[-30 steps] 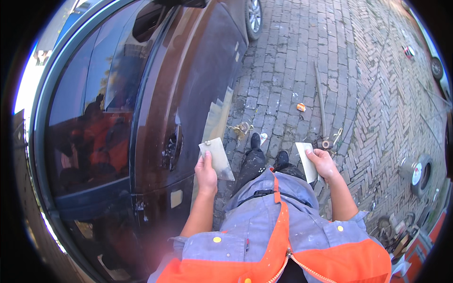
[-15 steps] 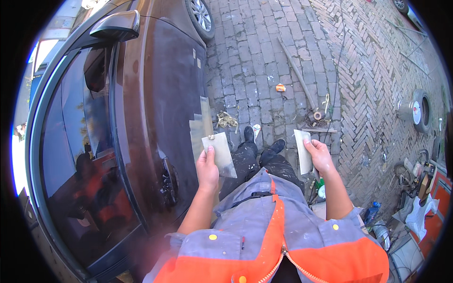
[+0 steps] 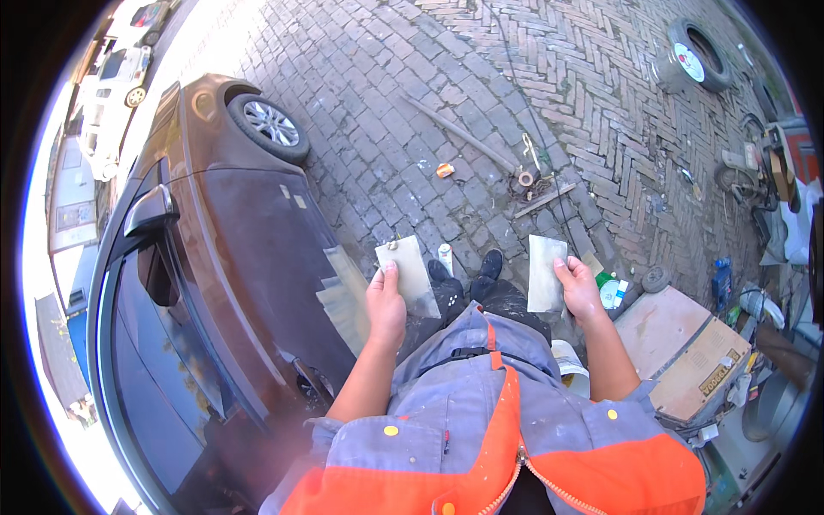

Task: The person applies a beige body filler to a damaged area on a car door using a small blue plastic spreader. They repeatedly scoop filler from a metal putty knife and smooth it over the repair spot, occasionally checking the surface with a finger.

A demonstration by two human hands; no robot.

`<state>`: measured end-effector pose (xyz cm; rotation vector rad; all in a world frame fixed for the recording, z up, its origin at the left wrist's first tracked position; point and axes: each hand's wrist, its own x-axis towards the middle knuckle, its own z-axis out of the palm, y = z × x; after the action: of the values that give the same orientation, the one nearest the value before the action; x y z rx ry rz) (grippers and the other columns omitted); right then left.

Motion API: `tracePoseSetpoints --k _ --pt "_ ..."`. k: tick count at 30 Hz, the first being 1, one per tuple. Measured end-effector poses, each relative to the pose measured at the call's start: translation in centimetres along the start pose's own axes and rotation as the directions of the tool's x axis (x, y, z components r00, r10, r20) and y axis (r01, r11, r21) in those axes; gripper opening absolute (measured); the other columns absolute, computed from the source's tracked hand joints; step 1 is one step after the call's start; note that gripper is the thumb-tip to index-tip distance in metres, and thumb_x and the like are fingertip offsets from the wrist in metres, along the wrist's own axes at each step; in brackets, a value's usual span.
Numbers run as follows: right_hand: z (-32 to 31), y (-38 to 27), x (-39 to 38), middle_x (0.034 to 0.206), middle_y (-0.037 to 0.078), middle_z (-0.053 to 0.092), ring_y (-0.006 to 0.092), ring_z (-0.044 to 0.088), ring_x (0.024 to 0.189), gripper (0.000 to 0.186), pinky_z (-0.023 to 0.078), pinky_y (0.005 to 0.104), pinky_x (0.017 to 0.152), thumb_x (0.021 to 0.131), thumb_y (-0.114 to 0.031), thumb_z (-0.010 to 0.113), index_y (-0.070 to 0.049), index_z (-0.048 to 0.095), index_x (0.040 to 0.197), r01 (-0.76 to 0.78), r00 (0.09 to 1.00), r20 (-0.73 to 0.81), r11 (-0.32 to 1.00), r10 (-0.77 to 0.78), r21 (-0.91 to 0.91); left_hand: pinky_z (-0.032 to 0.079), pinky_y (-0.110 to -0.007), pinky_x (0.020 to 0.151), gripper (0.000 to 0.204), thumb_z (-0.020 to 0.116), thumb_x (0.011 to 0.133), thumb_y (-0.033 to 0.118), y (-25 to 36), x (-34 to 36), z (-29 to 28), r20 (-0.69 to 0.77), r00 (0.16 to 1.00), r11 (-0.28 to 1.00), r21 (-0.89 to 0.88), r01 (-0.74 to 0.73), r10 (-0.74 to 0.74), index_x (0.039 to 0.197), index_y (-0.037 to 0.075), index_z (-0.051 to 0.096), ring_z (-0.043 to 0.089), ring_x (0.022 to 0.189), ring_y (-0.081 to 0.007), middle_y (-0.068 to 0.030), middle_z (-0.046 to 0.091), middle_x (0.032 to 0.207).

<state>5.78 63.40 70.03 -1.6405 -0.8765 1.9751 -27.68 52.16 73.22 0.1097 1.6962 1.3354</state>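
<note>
In my left hand (image 3: 386,311) is a flat, pale rectangular putty spreader (image 3: 415,280), pinched under the thumb. A small beige lump (image 3: 392,245) sits by its upper left corner, and its lower edge looks greyish. My right hand (image 3: 581,293) grips a second pale putty spreader (image 3: 542,273) by its right edge, its broad face turned up. The two spreaders are apart, held over my legs. To my left stands a brown car (image 3: 249,225) with a dull, sanded-looking door and pale patches (image 3: 339,300) near the door's edge, close to my left hand.
On the brick paving lie a long pole (image 3: 463,133), an orange can (image 3: 445,170) and a wood strip (image 3: 547,200). A white bucket (image 3: 570,365) stands by my right leg. Further right are a wooden board box (image 3: 678,343), a blue tool (image 3: 722,281) and a tyre (image 3: 705,51).
My view has turned to the right, so the car sits further left and the box shows more. The right spreader now faces up more broadly. Both hands keep their hold.
</note>
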Motion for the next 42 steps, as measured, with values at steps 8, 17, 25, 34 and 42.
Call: tracePoseSetpoints --k 8,17,25,34,42 --pt "5.1 -4.1 -3.5 0.087 -0.003 0.068 0.0026 0.057 0.071 0.021 0.047 0.0226 0.064 0.11 -0.024 0.057 -0.006 0.067 0.102 0.138 0.99 0.005 0.979 -0.14 0.147 0.057 -0.039 0.089 0.049 0.033 0.116 0.037 2.8 0.1 8.5 0.417 0.889 0.981 0.039 0.19 -0.189 0.136 0.002 0.061 0.069 0.101 -0.0218 -0.0117 0.071 0.115" --pt "10.8 -6.3 -5.7 0.076 -0.001 0.062 0.0068 0.053 0.061 0.038 0.043 0.0235 0.058 0.11 -0.041 0.056 -0.009 0.066 0.095 0.246 0.917 -0.394 0.86 -0.057 0.446 0.051 -0.031 0.099 0.03 0.061 0.109 0.016 5.8 2.6 14.6 0.688 0.724 0.999 0.043 0.017 -0.042 0.136 0.003 0.058 0.065 0.111 -0.0119 -0.0068 0.07 0.126" --pt "13.1 0.7 -12.4 0.083 0.002 0.066 0.0129 0.063 0.075 0.033 0.054 0.0314 0.075 0.107 -0.041 0.063 -0.009 0.065 0.098 0.195 0.93 -0.358 0.709 0.087 0.678 0.053 -0.03 0.095 0.03 0.063 0.107 0.016 8.9 5.3 15.2 0.814 0.539 0.976 0.172 0.133 -0.217 0.133 0.002 0.059 0.067 0.108 -0.0124 -0.0077 0.071 0.124" --pt "15.0 1.4 -15.8 0.093 -0.001 0.068 0.0092 0.064 0.085 0.03 0.054 0.0293 0.078 0.106 -0.039 0.065 -0.01 0.066 0.101 0.367 0.87 -0.484 0.536 0.09 0.76 0.054 -0.029 0.09 0.034 0.063 0.104 0.012 7.5 3.3 15.9 0.887 0.219 0.908 0.42 -0.011 -0.407 0.136 0.0 0.059 0.068 0.101 -0.0118 -0.0069 0.072 0.119" --pt "15.4 6.5 -17.8 0.111 0.005 0.071 0.0132 0.068 0.104 0.032 0.056 0.0312 0.095 0.101 -0.007 0.069 0.0 0.06 0.132 0.53 0.778 -0.627 0.575 -0.038 0.623 0.054 -0.031 0.094 0.034 0.062 0.104 0.014 5.5 1.5 18.6 0.825 0.069 0.82 0.565 -0.094 -0.561 0.135 0.0 0.06 0.069 0.104 -0.0141 -0.0079 0.072 0.121"
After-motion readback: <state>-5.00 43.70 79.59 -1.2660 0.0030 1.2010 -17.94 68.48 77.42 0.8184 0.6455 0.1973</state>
